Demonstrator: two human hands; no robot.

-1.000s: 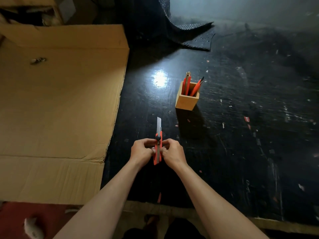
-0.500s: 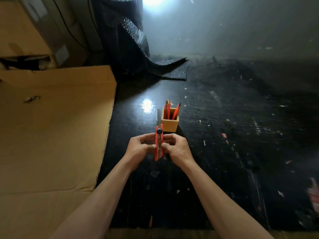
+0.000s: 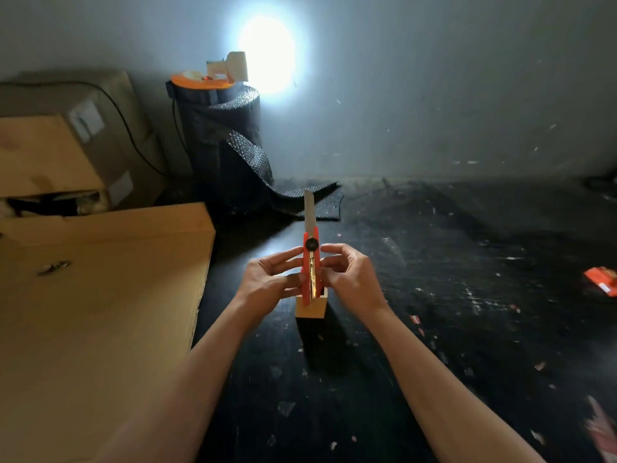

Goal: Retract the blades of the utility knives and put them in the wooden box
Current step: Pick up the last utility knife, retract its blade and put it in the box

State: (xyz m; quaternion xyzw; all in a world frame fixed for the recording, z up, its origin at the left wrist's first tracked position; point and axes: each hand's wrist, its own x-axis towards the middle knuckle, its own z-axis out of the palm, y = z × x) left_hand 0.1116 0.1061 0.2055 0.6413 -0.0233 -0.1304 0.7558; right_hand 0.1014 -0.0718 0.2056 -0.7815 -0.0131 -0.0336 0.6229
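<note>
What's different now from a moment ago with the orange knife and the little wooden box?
The view tilted upward, showing the wall, a bright light and a roll of dark bubble wrap. The small wooden box now sits right behind the hands instead of farther off. Unchanged: the left hand and right hand grip the orange utility knife upright, its grey blade out.

Two bare forearms reach in from the lower edge, with no sleeves in view. The left hand (image 3: pixel 267 282) and right hand (image 3: pixel 350 279) wear no gloves, rings or watch.
</note>
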